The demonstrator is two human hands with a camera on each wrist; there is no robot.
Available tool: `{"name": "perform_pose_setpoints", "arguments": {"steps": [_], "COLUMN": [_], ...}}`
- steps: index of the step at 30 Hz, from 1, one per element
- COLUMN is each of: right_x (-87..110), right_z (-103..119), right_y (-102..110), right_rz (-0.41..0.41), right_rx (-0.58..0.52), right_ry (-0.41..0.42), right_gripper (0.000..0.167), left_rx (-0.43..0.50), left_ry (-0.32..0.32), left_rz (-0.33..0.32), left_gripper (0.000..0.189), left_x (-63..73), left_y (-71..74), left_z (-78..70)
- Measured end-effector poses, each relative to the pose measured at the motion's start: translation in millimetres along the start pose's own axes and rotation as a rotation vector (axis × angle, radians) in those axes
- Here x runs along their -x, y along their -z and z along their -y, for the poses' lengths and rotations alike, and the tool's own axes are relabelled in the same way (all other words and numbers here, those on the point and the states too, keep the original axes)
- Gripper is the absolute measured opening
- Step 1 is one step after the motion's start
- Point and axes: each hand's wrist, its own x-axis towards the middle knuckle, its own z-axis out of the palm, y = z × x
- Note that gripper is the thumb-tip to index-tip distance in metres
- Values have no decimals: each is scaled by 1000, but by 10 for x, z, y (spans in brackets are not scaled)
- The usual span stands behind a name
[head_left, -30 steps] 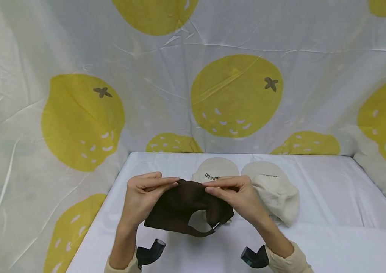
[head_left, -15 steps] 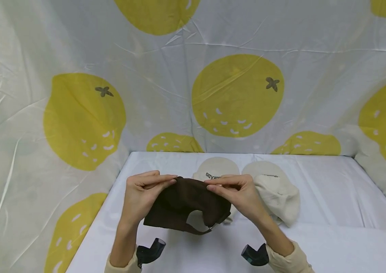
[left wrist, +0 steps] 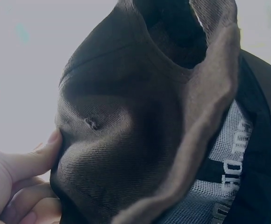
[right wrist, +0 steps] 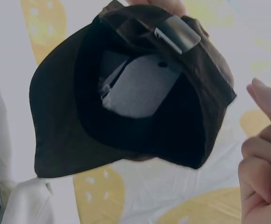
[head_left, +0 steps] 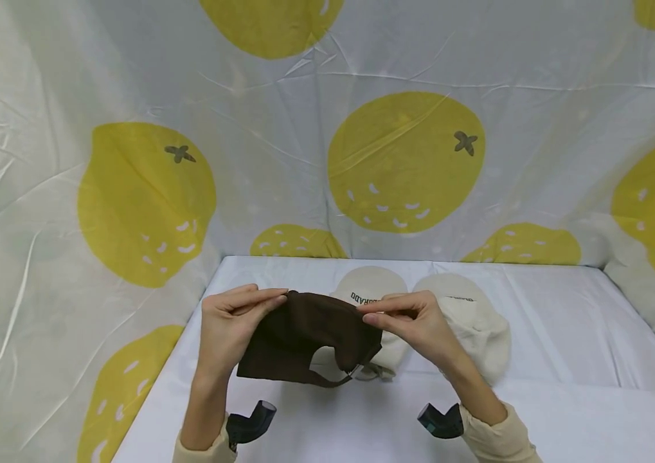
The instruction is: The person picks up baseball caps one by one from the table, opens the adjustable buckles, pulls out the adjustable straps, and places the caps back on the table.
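Observation:
A dark brown baseball cap (head_left: 315, 334) hangs above the table, its back opening and strap facing down. My left hand (head_left: 229, 328) pinches its upper left edge; in the left wrist view the thumb (left wrist: 51, 144) presses the twill crown. My right hand (head_left: 420, 321) is at the cap's upper right edge. A narrow gap separates those fingertips (right wrist: 259, 91) from the cap in the right wrist view, where nothing shows between them. That view also shows the brim (right wrist: 56, 112), pale lining and a metal buckle (right wrist: 178, 35).
Two cream caps lie on the white table (head_left: 564, 334) behind the hands: one (head_left: 370, 283) with dark lettering, partly hidden by the brown cap, another (head_left: 477, 328) to its right. Lemon-printed fabric (head_left: 281, 161) encloses the back and sides.
The brown cap has shifted left and slightly up with my left hand. My right hand has moved a little right and its fingertips have come away from the cap.

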Motion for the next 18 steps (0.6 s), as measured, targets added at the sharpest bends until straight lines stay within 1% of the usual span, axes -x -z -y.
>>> {"name": "perform_pose_setpoints", "arguments": {"steps": [4,8,12,18], "right_x": [10,12,4,-11], "right_z": [-17,-31,-50,-115], "right_y": [59,110,141,178], "right_rz": [54,130,174,192], "right_rx": [-9,0,19,39], "right_ry": [-26,7,22,-12], "right_gripper": [18,18,19,19], "left_rx": [-4,2,26,65], "left_ry": [35,56,50,18], "left_rz": [-26,-41,-56,-77], "left_gripper": [14,14,14,15], "left_x": [4,7,1,4], "left_y": [38,71,96,119], "left_z": [0,-2,-8,-3]}}
